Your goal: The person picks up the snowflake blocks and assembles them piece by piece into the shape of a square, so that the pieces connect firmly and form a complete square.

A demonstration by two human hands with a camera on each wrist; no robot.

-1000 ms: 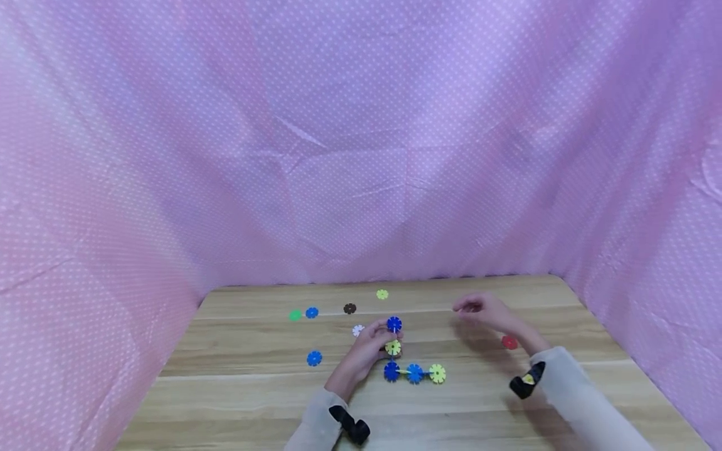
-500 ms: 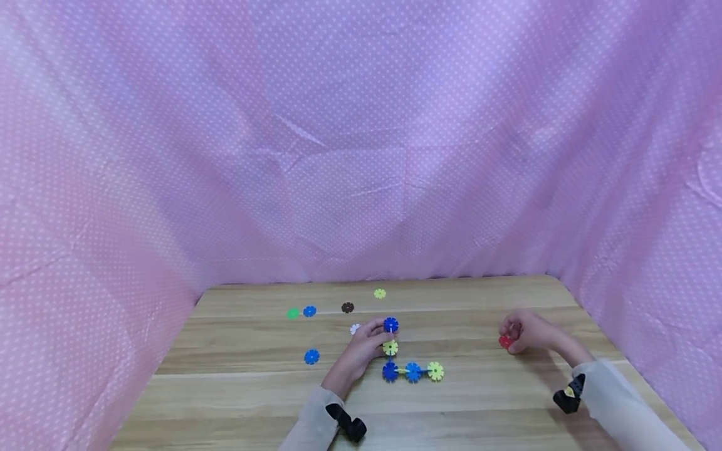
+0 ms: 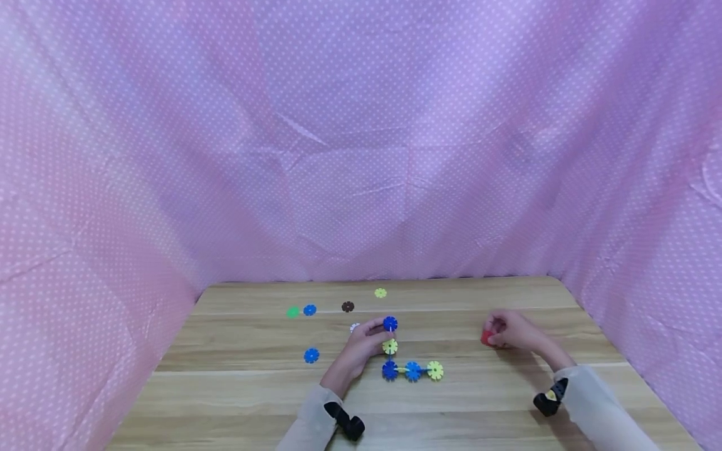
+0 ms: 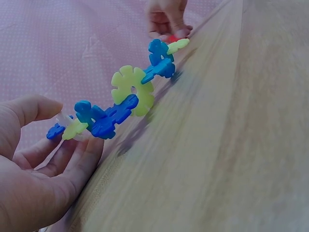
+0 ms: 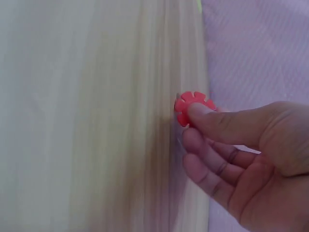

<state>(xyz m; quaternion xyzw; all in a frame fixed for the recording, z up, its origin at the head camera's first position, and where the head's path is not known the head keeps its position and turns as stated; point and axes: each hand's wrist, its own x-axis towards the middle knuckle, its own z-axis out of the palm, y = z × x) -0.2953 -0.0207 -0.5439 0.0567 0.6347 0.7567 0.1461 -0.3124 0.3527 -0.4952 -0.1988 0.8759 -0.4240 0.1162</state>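
On the right of the tabletop [image 3: 254, 407]: a red notched disc [image 5: 193, 96], pinched between thumb and fingers of the person's right hand [image 3: 516, 331], the remaining fingers loosely curled beneath.
Disc chain [image 3: 413, 371]: mid-tabletop, bent like an L, its dark blue, lighter blue and yellow discs slotted together; the red one sits well apart from it.
Left hand [image 3: 358, 348]: fingers gripping the chain's upright arm, between the topmost dark blue disc [image 3: 390, 323] and the yellow one [image 3: 390, 346] below.
Loose pieces: towards the back I see a green disc [image 3: 292, 312] just beside a blue disc [image 3: 309, 309], then a brown disc [image 3: 348, 306] and a pale yellow disc [image 3: 380, 292]; another blue disc [image 3: 311, 355] lies nearer.
White disc [image 3: 354, 326]: partly hidden by the left hand.
Backdrop: pink dotted cloth [image 3: 361, 156].
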